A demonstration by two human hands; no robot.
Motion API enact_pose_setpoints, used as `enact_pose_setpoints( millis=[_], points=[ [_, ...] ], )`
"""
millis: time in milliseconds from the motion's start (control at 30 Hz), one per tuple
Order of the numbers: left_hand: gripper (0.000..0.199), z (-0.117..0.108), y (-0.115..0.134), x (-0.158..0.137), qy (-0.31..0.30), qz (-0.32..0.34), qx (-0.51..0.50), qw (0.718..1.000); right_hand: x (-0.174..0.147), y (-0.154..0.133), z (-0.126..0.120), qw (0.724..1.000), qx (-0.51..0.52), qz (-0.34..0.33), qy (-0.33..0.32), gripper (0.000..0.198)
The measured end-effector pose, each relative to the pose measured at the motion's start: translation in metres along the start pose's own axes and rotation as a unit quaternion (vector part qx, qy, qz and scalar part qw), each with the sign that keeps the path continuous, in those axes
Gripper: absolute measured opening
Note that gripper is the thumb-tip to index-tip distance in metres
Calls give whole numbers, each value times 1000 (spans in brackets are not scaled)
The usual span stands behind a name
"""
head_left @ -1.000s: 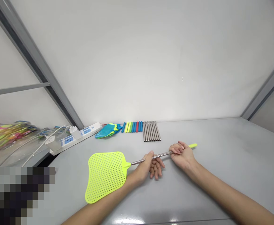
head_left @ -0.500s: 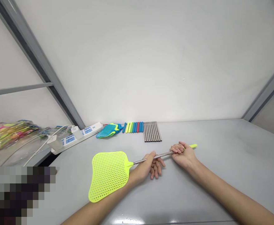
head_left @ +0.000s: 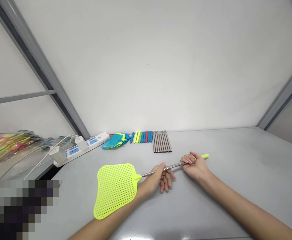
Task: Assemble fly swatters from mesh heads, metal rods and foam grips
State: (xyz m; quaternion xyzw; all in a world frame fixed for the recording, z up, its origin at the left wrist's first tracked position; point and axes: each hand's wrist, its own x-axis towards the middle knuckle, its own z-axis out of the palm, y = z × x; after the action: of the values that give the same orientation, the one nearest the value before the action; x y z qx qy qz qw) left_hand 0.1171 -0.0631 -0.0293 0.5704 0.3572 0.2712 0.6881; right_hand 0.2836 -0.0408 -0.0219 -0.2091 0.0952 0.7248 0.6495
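one yellow-green fly swatter (head_left: 137, 177) looks fully put together: its mesh head (head_left: 115, 190), slim metal rod (head_left: 174, 166) and yellow-green grip (head_left: 205, 156) run in one line. it slants across the front of the grey table (head_left: 238, 156), the head lying over the left forearm; whether any part touches the tabletop cannot be told. at the back, separate parts lie unjoined: a pile of blue and yellow-green swatter heads (head_left: 113, 141), a row of coloured grips (head_left: 142, 137) and, just beside it, a row of metal rods (head_left: 162, 141). judging by these, most of the pieces are left as loose parts.

the left hand (head_left: 159, 178) holds the rod near the head, thumb laid over it; the other fingers hang half curled and slightly apart below, and how firmly they press cannot be told. the right hand (head_left: 194, 165), palm turned up, has its fingers folded closely around where rod meets grip, with no visible gap; the grip's end sticks out past the wrist side.
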Motion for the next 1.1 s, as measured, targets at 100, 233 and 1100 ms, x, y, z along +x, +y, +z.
enact_pose_setpoints(
  millis=[100, 233, 1100],
  points=[
    [53, -1, 0, 1, 0, -7, -13, 1000, 1, 0, -1, 1000, -12, -4, -3, 31],
    [51, -2, 1, 3, -5, -19, -35, 999, 4, -1, -3, 1000, -23, -9, -13, 31],
    [42, -8, 6, 4, 16, -33, -122, 992, 1, 7, -3, 997, -38, 19, -64, 26]
  ],
)
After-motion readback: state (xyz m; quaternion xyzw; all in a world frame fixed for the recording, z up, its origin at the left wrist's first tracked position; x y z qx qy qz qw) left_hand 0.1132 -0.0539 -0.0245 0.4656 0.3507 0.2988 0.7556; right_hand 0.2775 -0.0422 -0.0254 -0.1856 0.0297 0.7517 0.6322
